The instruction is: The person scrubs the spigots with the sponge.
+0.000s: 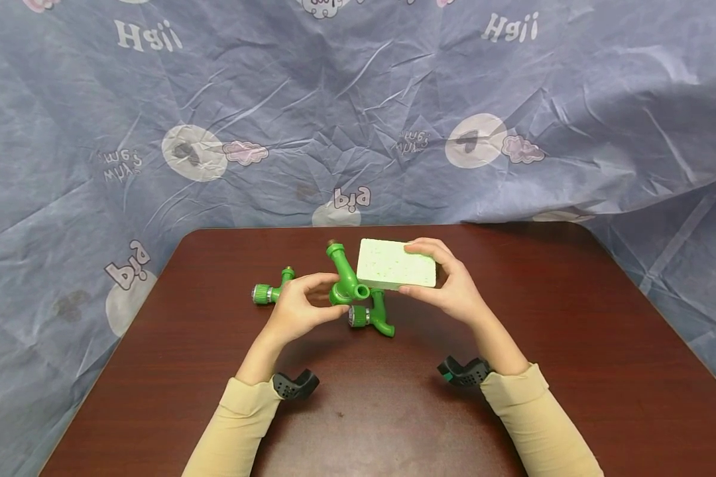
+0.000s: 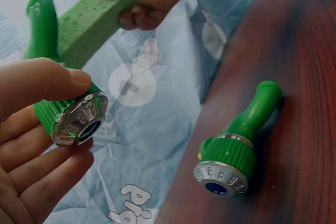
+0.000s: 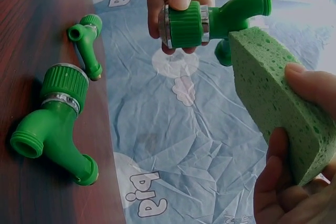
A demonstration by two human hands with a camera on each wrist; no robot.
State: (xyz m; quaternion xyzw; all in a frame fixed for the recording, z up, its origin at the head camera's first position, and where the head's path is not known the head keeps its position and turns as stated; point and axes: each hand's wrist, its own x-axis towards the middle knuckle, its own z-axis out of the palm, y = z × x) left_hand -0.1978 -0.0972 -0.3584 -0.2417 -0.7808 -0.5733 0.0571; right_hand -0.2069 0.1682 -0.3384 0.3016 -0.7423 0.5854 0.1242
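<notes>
My left hand (image 1: 298,308) grips a green tap (image 1: 347,275) by its ribbed knob, holding it up over the table. In the left wrist view, thumb and fingers close round that knob, whose silver cap (image 2: 81,121) faces the camera. A pale green sponge (image 1: 394,264) is pinched between the thumb and fingers of my right hand (image 1: 453,285). One end of the sponge (image 3: 278,93) is right at the tap's body in the right wrist view. Below the hands, a second green tap (image 1: 378,315) lies on the table, and a third tap (image 1: 268,291) lies partly behind my left hand.
The dark reddish-brown table (image 1: 394,411) carries the two loose taps near its middle. Behind its far edge hangs a wrinkled blue printed cloth (image 1: 334,132). A black band (image 1: 295,384) sits at my left wrist and another band (image 1: 465,371) at my right.
</notes>
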